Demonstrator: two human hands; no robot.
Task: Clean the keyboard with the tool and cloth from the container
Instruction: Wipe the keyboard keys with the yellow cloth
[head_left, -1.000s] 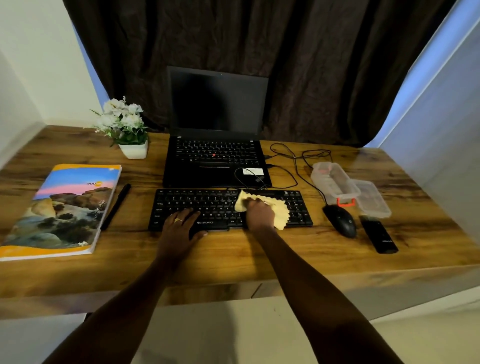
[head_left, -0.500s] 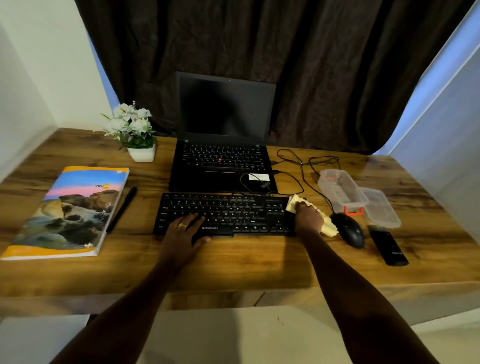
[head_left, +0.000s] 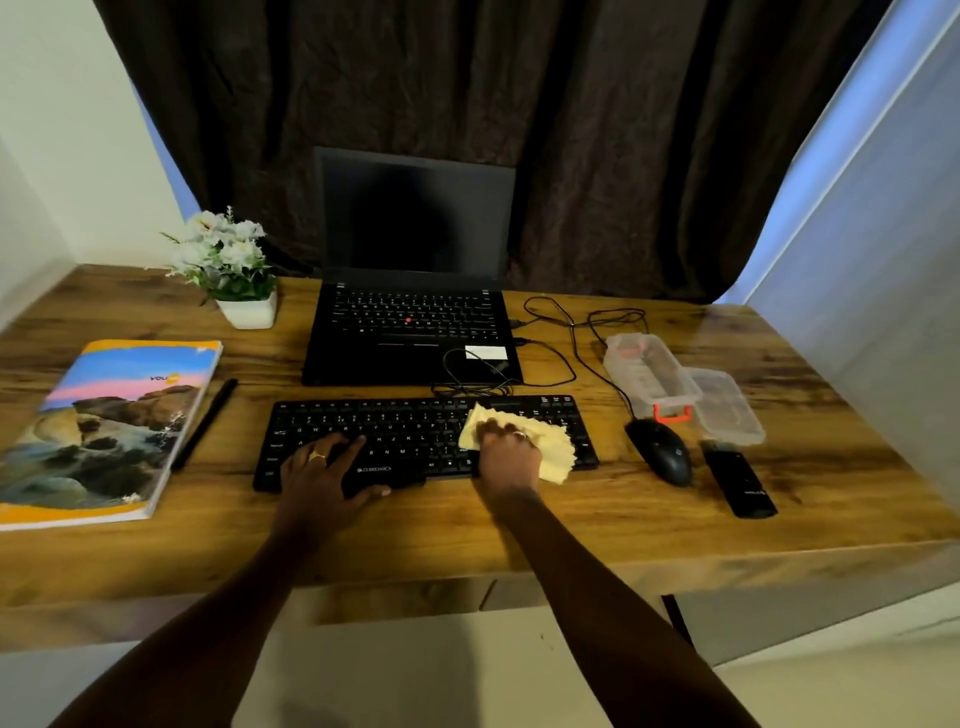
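Well, a wide brown wooden bench (head_left: 571, 525) fills the middle of the room, and its top is shiny with dark streaks in the wood. A dark, crinkly curtain (head_left: 467, 104) hangs behind the back edge. A pale wall (head_left: 62, 130) stands on the left and a white panel (head_left: 883, 322) stands on the right, with blue light at its edge. The floor (head_left: 415, 675) below the front edge is pale.

The black keyboard (head_left: 395, 426) lies near the front edge, in the middle. The right hand (head_left: 506, 454) has its fingers curled on the yellow cloth (head_left: 553, 441) and presses it down on the right part of the keys. The left hand (head_left: 322, 473) lies flat on the left part of the keyboard with its fingers spread apart, and it wears a ring.

Behind the keyboard is an open black laptop (head_left: 415, 332) with a dark screen. Thin black wires (head_left: 571, 332) loop beside it. Toward the right edge sits the clear container (head_left: 649, 374) with a red clip, and its clear lid (head_left: 730, 405) lies touching it. A black mouse (head_left: 662, 452) sits just in front of the container, and a flat black stick (head_left: 740, 483) lies beside the mouse.

Near the back left corner is a white pot of pale flowers (head_left: 234, 275). A bright book (head_left: 109, 421) lies by the left edge, with a black pen (head_left: 205, 423) beside it.
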